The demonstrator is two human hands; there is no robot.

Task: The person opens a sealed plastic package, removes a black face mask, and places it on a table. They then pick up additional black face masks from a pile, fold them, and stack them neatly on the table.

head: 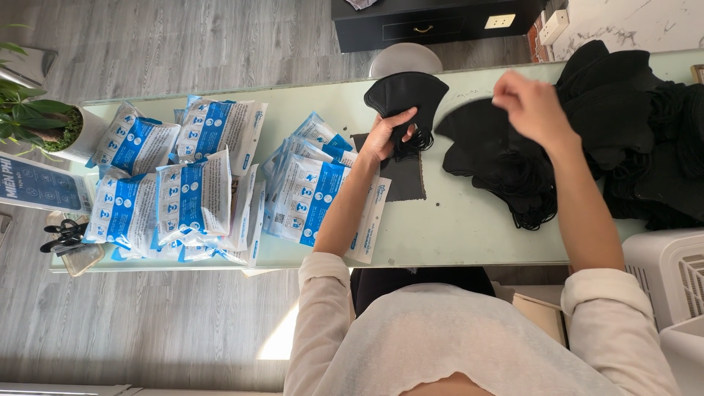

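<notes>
From the head camera, the left hand (383, 136) grips a small stack of black masks (405, 99) at the table's (455, 227) far edge; the right hand (532, 103) hovers loosely curled, apparently empty, over the loose mask pile (506, 158). Many filled blue-and-white packets (194, 194) lie left; a large black heap (638, 110) seemingly remains unpacked.

Small packing station, probably set up in a home or a small shop's back room. A pale glass-topped table (455, 227) stands on grey wood-look flooring (183, 44). Stacks of blue-and-white sealed packets (194, 194) lie to one side, a heap of loose black face masks (631, 125) to the other. A potted plant (44, 121) sits at the table's end; a dark drawer cabinet (433, 26) with a wall socket beside it stands beyond. The white slatted appliance (671, 275) could be a fan or heater; it is cut off by the edge of view.
</notes>
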